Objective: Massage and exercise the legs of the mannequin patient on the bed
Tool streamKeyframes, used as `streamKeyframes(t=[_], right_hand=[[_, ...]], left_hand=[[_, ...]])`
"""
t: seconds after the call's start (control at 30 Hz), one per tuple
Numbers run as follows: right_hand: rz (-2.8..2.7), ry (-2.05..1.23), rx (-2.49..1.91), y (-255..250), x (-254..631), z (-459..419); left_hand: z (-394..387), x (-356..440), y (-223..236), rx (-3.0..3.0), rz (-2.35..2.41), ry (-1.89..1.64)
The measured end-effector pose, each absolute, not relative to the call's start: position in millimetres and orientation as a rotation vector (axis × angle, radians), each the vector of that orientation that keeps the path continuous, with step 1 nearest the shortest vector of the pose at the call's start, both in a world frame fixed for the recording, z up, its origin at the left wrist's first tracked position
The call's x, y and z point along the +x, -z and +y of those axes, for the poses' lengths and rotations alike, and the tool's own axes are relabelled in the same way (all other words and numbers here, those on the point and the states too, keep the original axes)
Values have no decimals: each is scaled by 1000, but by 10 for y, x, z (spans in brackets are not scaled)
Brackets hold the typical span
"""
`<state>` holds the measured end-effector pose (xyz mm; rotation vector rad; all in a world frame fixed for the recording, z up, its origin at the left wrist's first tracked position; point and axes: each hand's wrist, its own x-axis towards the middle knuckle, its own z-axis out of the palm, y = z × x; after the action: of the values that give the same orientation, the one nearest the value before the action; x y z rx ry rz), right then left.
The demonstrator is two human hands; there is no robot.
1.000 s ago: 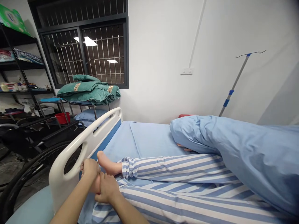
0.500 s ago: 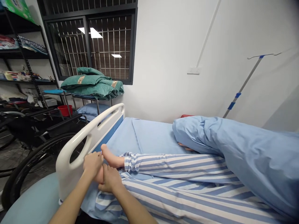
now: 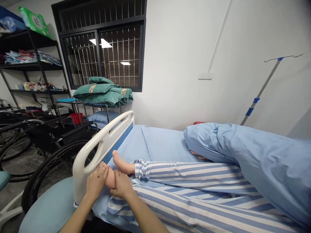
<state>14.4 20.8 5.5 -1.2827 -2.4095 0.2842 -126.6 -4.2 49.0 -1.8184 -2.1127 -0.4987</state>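
My left hand (image 3: 96,181) and my right hand (image 3: 120,185) both grip a bare foot (image 3: 109,178) of a person lying on a bed. My left hand presses on the sole and toes, and my right hand wraps the foot from the inner side, hiding much of it. The person's other bare foot (image 3: 122,164) rests just beyond, untouched. Blue-and-white striped pyjama trousers (image 3: 194,197) cover both legs. A light blue duvet (image 3: 255,161) lies over the person's upper body, with a hand (image 3: 198,155) showing under its edge.
A white bed footboard (image 3: 102,142) stands just left of my hands. Beyond it are a wheelchair (image 3: 55,155), a blue padded seat (image 3: 46,210), a metal shelf (image 3: 31,66), and folded green quilts (image 3: 102,92) under a barred window (image 3: 102,55). An IV pole (image 3: 259,92) rises behind the bed.
The view has turned, shifting the room rightward in the frame. Both hands stay on the same foot, and my left hand's fingers now sit higher on the toes.
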Motion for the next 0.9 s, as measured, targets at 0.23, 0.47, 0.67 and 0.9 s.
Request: streamKeyframes(t=[0.23, 0.47, 0.67, 0.9], right_hand=[[-2424, -308, -1298, -76, 145, 196], [-2432, -291, -1258, -47, 159, 200], [-2447, -280, -1250, -6, 151, 245], [-2452, -292, -1260, -25, 157, 264]], left_hand=[[135, -1256, -902, -1978, -2029, 55], [400, -999, -1116, -2102, -1982, -326], [629, -1114, -1059, -2249, -1919, -431], [836, -1051, -1001, -2219, -2150, -533]])
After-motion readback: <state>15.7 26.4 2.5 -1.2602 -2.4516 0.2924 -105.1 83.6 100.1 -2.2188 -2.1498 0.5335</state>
